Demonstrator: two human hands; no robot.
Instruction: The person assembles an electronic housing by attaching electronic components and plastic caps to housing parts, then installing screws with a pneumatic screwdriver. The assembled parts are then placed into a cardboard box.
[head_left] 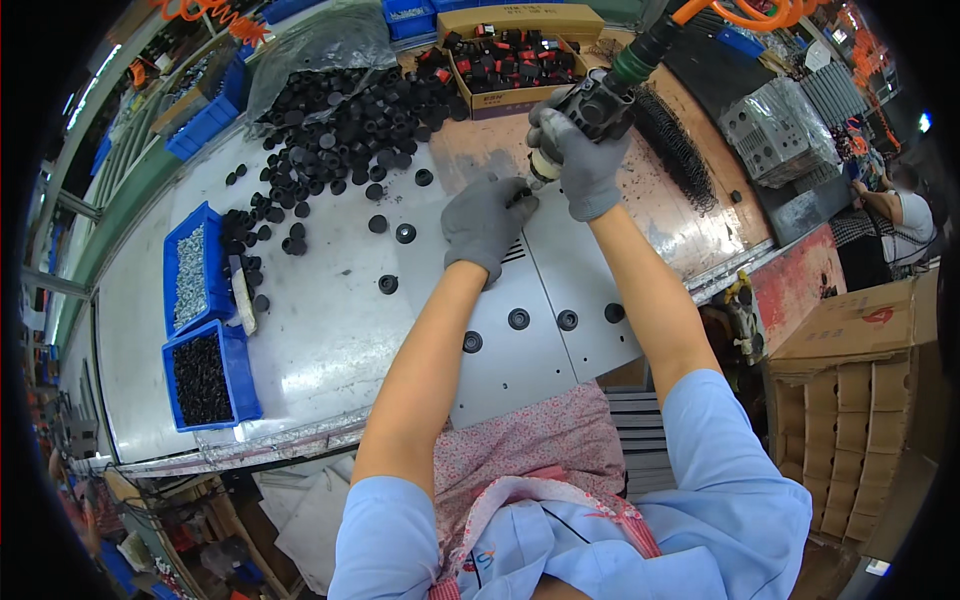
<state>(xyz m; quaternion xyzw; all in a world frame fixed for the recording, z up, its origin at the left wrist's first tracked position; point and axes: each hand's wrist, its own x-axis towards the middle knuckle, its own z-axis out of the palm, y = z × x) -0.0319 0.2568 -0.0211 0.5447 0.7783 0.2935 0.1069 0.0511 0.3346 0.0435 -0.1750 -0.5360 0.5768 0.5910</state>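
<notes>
My right hand [588,168], in a grey glove, is closed around a black and green air screwdriver [606,100] with its hose running up. The tool's tip points down beside my left fingertips. My left hand [480,226], gloved too, pinches a small black round rubber foot [521,197] at the far part of the metal plates; its fingers partly hide the foot. Two grey metal plates [535,370] lie side by side under my hands. Several black rubber feet sit on their near part, one of them a rubber foot [518,318] between my forearms.
A heap of black rubber feet [340,125] spreads at far left. Blue bins of screws [190,275] and black small parts [203,380] stand left. A cardboard box [500,102] holds red and black parts. Black coiled strips [675,150] lie right; a person [905,215] sits beyond.
</notes>
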